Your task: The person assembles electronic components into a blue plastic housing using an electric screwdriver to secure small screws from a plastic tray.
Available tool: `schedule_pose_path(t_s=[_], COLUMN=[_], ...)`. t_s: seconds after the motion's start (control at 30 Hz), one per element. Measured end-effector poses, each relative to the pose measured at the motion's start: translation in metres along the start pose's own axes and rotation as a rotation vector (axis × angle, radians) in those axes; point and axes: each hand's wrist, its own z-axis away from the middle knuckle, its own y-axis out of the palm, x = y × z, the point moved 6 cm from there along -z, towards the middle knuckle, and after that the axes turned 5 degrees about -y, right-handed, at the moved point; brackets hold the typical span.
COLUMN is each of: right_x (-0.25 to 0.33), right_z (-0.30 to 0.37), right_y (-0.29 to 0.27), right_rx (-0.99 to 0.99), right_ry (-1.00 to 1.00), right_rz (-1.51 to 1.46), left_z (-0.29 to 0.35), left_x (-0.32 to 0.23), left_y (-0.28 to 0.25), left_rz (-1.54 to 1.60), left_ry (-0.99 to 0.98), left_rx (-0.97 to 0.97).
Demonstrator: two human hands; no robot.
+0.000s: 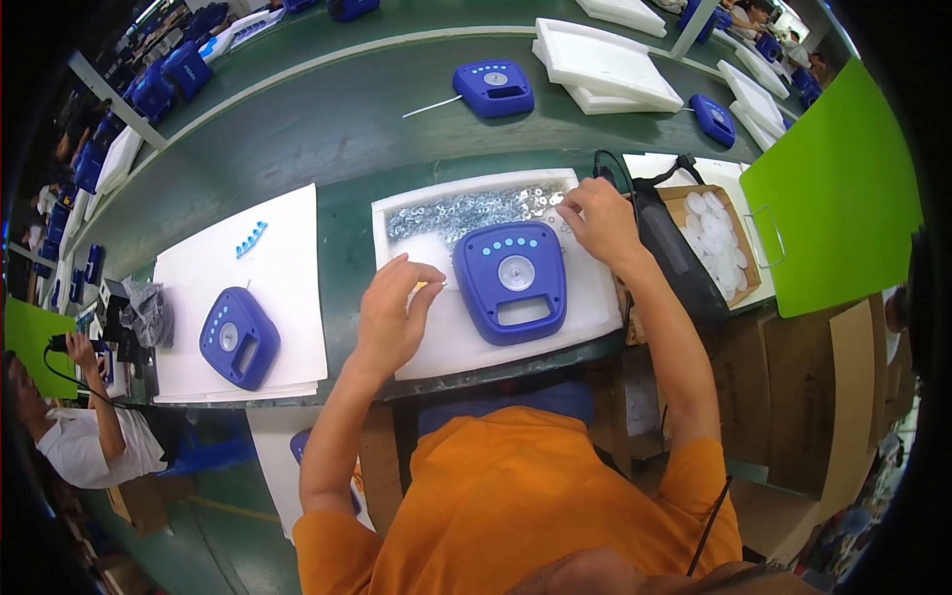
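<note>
- Your left hand (pixel 392 312) hangs just left of the blue device (pixel 518 295); thumb and fingertips drawn nearly together, a narrow gap at most; too small to tell whether a tiny piece sits between them.
- Your right hand (pixel 602 220) is past the device's far right corner, at the edge of the loose metal pieces (pixel 461 210); fingers curled, thumb close to the index fingertip; cannot tell whether a piece is pinched there.
- Blue device lies face up on the white tray (pixel 416 362), between your hands; handle opening toward you, pale round dial at centre, row of light-blue dots along the far side.
- Metal pieces spread along the tray's far side, beyond the device; tray rests on the green counter (pixel 342 233).
- To your left, white sheets (pixel 293 322) carry a second blue unit (pixel 260 332), tilted, and a short light-blue strip (pixel 251 240).
- To your right, a black bag (pixel 674 258); just beyond it, a cardboard box (pixel 746 236) of translucent discs (pixel 712 238).
</note>
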Motion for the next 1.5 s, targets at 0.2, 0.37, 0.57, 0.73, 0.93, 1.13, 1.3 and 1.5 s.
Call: schedule_pose_path(t_s=[0.2, 0.37, 0.57, 0.73, 0.93, 1.13, 1.3, 1.5], right_x=[0.058, 0.101, 0.105, 0.107, 0.103, 0.08, 0.082, 0.079], right_z=[0.027, 0.036, 0.037, 0.041, 0.041, 0.063, 0.079, 0.085], right_y=[-0.036, -0.036, -0.027, -0.027, -0.034, -0.052, -0.06, -0.061], right_rx=[-0.246, -0.23, -0.201, -0.194, -0.235, -0.337, -0.321, -0.312], right_ry=[-0.185, -0.327, -0.399, -0.463, -0.441, -0.235, -0.204, -0.183], right_rz=[-0.34, -0.221, -0.205, -0.158, -0.218, -0.244, -0.266, -0.271], left_z=[-0.003, -0.01, -0.016, -0.02, -0.033, -0.046, -0.042, -0.037], left_x=[-0.006, -0.013, -0.018, -0.02, -0.023, -0.039, -0.048, -0.056], left_y=[-0.002, 0.009, 0.015, 0.02, 0.038, 0.069, 0.088, 0.092], left_rz=[0.01, 0.015, 0.023, 0.025, 0.015, -0.211, -0.456, -0.554], left_ry=[0.0, 0.033, 0.062, 0.065, 0.117, 0.298, 0.492, 0.573], left_rx=[-0.028, -0.017, -0.007, 0.003, 0.018, 0.08, 0.113, 0.144])
